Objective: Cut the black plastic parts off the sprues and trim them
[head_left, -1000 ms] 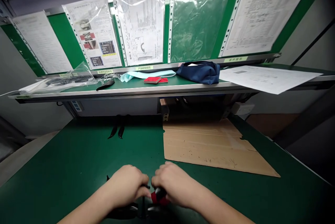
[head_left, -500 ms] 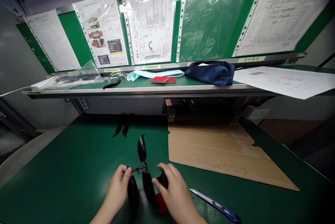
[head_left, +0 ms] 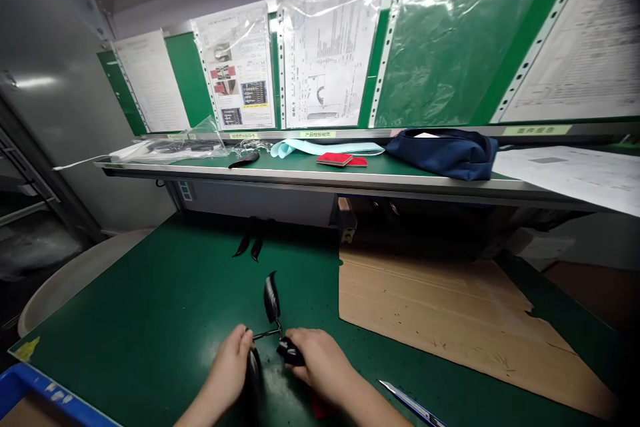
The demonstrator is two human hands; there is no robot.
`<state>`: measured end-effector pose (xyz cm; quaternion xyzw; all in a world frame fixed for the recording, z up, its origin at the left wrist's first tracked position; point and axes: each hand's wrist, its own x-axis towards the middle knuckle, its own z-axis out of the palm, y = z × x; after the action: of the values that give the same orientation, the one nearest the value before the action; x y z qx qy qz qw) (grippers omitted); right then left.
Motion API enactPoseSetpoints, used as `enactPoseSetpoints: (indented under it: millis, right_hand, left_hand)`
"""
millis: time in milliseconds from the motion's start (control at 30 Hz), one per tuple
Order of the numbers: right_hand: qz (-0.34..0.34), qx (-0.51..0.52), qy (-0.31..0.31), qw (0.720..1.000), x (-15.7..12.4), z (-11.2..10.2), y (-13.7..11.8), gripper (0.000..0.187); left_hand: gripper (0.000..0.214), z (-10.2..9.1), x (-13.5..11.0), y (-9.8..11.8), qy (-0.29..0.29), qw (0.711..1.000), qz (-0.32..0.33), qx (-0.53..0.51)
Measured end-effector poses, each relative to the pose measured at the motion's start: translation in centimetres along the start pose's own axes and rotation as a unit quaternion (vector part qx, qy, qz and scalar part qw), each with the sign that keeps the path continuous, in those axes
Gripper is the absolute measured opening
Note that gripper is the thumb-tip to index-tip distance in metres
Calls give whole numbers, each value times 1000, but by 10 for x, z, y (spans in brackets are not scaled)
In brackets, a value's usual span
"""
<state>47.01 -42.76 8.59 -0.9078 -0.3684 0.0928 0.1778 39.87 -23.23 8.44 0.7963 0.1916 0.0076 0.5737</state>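
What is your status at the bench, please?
Left hand at metal rod end; right hand gripping black glossy piece; utility knife lying right of hands.

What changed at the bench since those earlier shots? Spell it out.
The left hand and right hand have moved apart. The left hand now holds one end of the metal rod, and the right hand has taken a black piece at the rod's other end. A utility knife has come into view at lower right. The cardboard sheet and navy pouch stayed where they were.
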Motion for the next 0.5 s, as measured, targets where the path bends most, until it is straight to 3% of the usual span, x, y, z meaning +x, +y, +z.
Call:
enactPoseSetpoints:
  millis: [100, 200, 267, 367, 467, 500]
  right_hand:
    - [-61, -33, -44, 997, 23, 11, -7, 39]
    - [-88, -48, -24, 995, 33, 13, -21, 60]
    - [-96, -48, 28, 994, 32, 7, -30, 62]
    - [-175, -85, 80, 978, 26, 3, -39, 37]
    - [-293, -116, -5, 949, 19, 12, -39, 7]
    - [-308, -107, -41, 945, 18, 16, -37, 10]
  left_hand:
    - [39, -44, 16, 5, 59, 989, 48, 129]
    - [41, -73, 16, 12, 47, 975, 36, 213]
    - [41, -81, 8, 19, 2, 971, 34, 238]
    - [38, -83, -8, 38, -128, 959, 69, 244]
    - [34, -80, -18, 56, -241, 936, 134, 218]
    - [33, -80, -20, 59, -270, 930, 145, 202]
